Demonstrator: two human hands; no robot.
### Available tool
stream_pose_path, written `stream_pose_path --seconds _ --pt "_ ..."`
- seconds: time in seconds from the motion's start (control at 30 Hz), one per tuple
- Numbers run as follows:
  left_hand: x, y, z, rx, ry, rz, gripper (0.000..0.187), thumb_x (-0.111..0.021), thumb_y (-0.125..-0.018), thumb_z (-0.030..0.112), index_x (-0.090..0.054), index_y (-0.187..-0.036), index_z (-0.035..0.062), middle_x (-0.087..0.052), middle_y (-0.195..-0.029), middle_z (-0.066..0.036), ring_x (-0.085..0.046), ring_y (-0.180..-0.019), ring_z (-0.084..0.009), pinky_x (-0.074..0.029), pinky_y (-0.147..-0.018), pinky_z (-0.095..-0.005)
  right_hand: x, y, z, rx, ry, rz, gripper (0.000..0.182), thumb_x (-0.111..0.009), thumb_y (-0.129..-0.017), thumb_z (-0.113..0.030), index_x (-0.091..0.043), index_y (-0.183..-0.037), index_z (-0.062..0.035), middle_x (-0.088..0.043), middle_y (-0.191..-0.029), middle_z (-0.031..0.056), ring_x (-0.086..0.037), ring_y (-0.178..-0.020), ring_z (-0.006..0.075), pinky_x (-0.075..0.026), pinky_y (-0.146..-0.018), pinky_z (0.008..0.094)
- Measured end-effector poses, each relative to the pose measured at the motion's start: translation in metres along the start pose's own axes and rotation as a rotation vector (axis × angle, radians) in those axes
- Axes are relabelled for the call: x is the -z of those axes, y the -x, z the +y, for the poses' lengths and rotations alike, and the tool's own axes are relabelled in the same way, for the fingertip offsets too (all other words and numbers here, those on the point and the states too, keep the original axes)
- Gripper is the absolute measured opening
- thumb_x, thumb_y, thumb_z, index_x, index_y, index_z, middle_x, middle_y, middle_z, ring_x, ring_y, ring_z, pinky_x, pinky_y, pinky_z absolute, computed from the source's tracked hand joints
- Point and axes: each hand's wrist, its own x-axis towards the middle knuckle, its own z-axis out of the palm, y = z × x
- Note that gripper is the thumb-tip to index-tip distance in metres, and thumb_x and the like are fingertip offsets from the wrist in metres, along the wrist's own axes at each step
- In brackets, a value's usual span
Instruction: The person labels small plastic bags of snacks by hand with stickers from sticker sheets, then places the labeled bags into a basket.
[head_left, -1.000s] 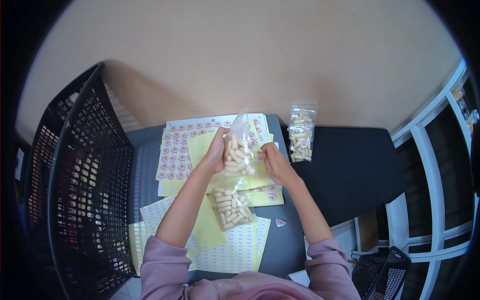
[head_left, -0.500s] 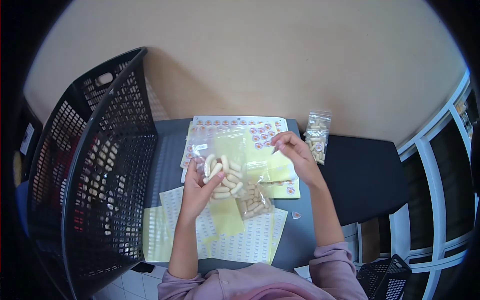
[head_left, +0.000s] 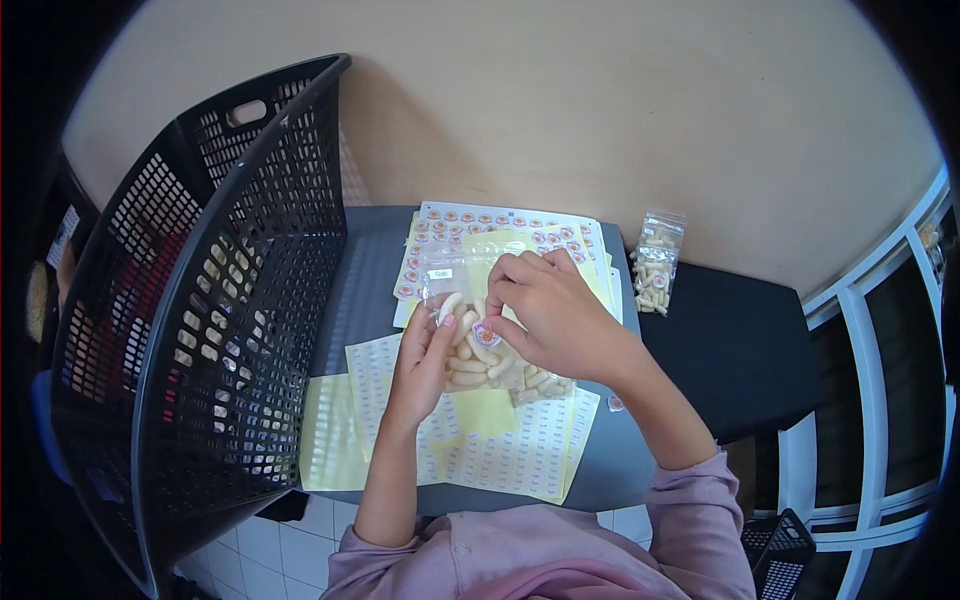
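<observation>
My left hand [head_left: 418, 365] is wrapped round the left side of a clear zip bag [head_left: 470, 368] of pale, curved snack sticks, thumb across its front. A small white label [head_left: 439, 274] is near the bag's top. Against the bag's front, my right hand [head_left: 560, 315] has its fingertips closed at a round orange-and-white sticker [head_left: 487, 333]. Partly hidden beneath, a second bag of snack sticks [head_left: 545, 386] lies on sheets of small printed labels [head_left: 500, 455]. Behind the hands are sheets of round stickers [head_left: 480, 220] and yellow backing paper [head_left: 597, 270].
A tall black perforated basket [head_left: 213, 208] stands on the left. Rightward, a filled, stickered bag [head_left: 655, 280] rests by the wall near a black-covered surface [head_left: 740, 350]. One loose sticker [head_left: 614, 404] lies near my right forearm. A smaller black basket [head_left: 780, 550] is low on the right.
My right hand has moved left and down from above the sticker sheets to the bag's front, where the round sticker now shows. My left hand keeps holding the bag. The whole view has shifted slightly.
</observation>
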Motion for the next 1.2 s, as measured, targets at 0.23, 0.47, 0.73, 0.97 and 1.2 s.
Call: stream_pose_path --seconds 0.23,0.47,0.73,0.97,1.2 --pt "0.001 0.002 -0.002 -0.028 -0.026 0.001 0.03 -0.038 -0.09 0.016 -0.039 -0.116 0.0012 -0.052 -0.101 -0.01 -0.052 -0.089 -0.0122 -0.042 -0.077 -0.0243 -0.003 -0.001 -0.007 -0.058 0.082 -0.009 0.011 -0.06 -0.072 -0.016 -0.057 -0.073 -0.0057 -0.05 -0.082 0.0035 -0.047 -0.082 0.0183 -0.031 -0.074 0.0312" --pt "0.0 0.003 -0.001 -0.009 0.012 -0.003 0.03 -0.042 -0.088 0.014 -0.038 -0.115 0.0009 -0.052 -0.1 -0.01 -0.051 -0.089 -0.0115 -0.042 -0.077 -0.0236 -0.01 0.001 -0.012 -0.064 0.115 0.075 0.011 -0.06 -0.069 -0.015 -0.057 -0.068 -0.0044 -0.049 -0.078 0.005 -0.046 -0.08 0.0185 -0.031 -0.072 0.0317" --pt "-0.004 0.007 -0.002 -0.045 -0.026 -0.007 0.041 -0.053 -0.078 -0.001 -0.035 -0.115 0.0008 -0.05 -0.102 -0.01 -0.052 -0.091 -0.0125 -0.045 -0.075 -0.0238 -0.018 0.009 -0.014 -0.101 0.086 0.19 0.01 -0.062 -0.067 -0.015 -0.056 -0.067 -0.0063 -0.048 -0.083 0.0044 -0.045 -0.083 0.019 -0.032 -0.071 0.0322" --pt "-0.008 0.01 0.002 -0.12 -0.054 -0.062 0.05 -0.055 -0.073 -0.004 -0.033 -0.117 0.0014 -0.049 -0.104 -0.011 -0.051 -0.094 -0.014 -0.046 -0.076 -0.0246 -0.035 0.018 -0.015 -0.334 -0.108 0.602 0.057 -0.07 -0.062 -0.013 -0.043 -0.112 -0.0061 -0.029 -0.122 0.0156 -0.034 -0.108 0.0306 -0.032 -0.088 0.0406" --pt "-0.019 0.009 -0.002 -0.096 -0.013 -0.05 0.05 -0.056 -0.072 -0.004 -0.033 -0.116 0.0018 -0.05 -0.11 -0.013 -0.052 -0.095 -0.0154 -0.044 -0.08 -0.0265 -0.056 0.035 -0.005 -0.52 -0.576 0.687 0.08 -0.069 -0.066 -0.011 -0.019 -0.128 -0.0048 -0.022 -0.128 0.0154 -0.037 -0.109 0.0288 -0.038 -0.085 0.0379"
